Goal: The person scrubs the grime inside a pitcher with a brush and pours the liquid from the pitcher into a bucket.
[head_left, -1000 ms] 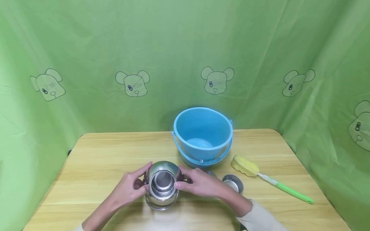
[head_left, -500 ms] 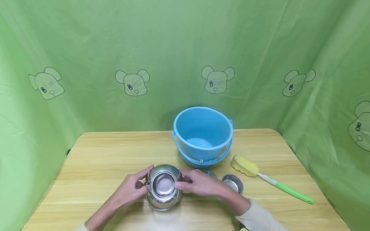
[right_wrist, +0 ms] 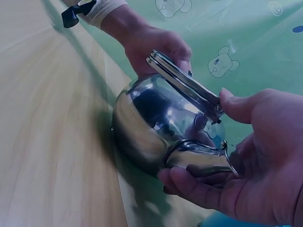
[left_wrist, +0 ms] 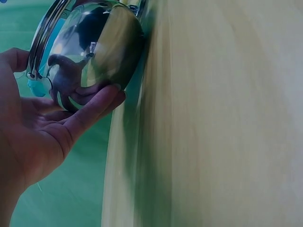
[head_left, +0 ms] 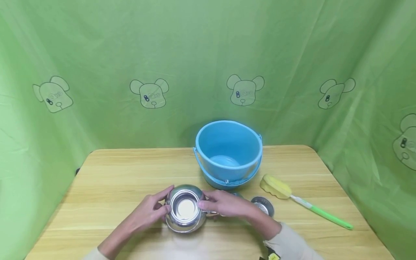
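A shiny round steel teapot (head_left: 182, 227) with an uncovered mouth is held between both hands, low over the table in the head view. My left hand (head_left: 146, 213) grips its left side, thumb near the rim and fingers beneath the belly in the left wrist view. On the other side, my right hand (head_left: 227, 204) grips the pot, thumb by the rim. The right wrist view shows the short spout (right_wrist: 201, 158) lying above the right fingers, and the folded bail handle (right_wrist: 182, 82) along the mouth. The pot's inside reflects bright light.
Behind the right hand stands a blue bucket (head_left: 227, 175) with its handle down. A small metal strainer cup (head_left: 268, 206) sits right of that hand, beside a yellow sponge brush (head_left: 276, 186) with a green handle. A roundish object (head_left: 236, 195) is partly hidden behind the hand.
The teapot has tilted and turned between the hands, so its mouth faces more upward and its spout shows at right. Both hands keep hold of it in nearly the same place.
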A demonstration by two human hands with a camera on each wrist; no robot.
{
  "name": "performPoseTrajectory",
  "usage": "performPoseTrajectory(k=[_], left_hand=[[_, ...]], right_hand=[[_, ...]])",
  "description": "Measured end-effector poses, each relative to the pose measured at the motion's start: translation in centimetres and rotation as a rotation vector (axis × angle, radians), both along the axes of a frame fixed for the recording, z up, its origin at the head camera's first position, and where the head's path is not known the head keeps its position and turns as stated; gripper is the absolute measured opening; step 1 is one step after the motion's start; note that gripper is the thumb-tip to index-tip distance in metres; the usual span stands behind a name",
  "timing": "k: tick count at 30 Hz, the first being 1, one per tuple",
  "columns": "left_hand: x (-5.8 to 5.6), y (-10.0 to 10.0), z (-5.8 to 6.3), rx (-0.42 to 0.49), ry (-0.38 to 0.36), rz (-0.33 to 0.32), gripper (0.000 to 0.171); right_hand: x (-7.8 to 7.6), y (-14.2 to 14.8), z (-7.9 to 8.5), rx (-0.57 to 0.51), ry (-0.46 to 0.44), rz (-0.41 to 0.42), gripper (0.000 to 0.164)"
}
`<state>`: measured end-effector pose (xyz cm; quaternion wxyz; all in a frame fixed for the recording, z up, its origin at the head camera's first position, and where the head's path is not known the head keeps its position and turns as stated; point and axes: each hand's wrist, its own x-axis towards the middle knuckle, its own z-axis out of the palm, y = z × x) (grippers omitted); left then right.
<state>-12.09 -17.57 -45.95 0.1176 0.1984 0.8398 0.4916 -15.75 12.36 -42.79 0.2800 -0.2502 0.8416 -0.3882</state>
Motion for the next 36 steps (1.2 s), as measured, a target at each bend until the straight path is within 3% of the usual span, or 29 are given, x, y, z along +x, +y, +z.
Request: performPoseTrajectory(k=[7,14,23,32,36], left_hand=[[-0.4,-0.4,-0.1,-0.014,-0.002,-0.035,0.07],[-0.8,-0.7,-0.3,-0.033,-0.01,-0.042,0.069],[-1.2,-0.8,-0.2,-0.055,-0.035,-0.041,0.066],[-1.5,-1.0,-0.5,-0.024,-0.079,-0.052,0.066],[-1.5,-1.0,-0.5,-0.018,-0.105,-0.049,0.066]], right_hand=[[0.0,-0.1,0.2,0.003,-0.054,-0.011,0.063],[-0.2,-0.2,0.4,0.087,-0.044,-0.03,0.079],[-0.7,-0.4,0.0,0.08,-0.036,-0.027,0.08],[-1.4,-0.5,-0.1,-0.011,-0.092,0.023,0.051],[-1.5,-0.5,-0.1,-0.016,-0.106,0.011,0.048]])
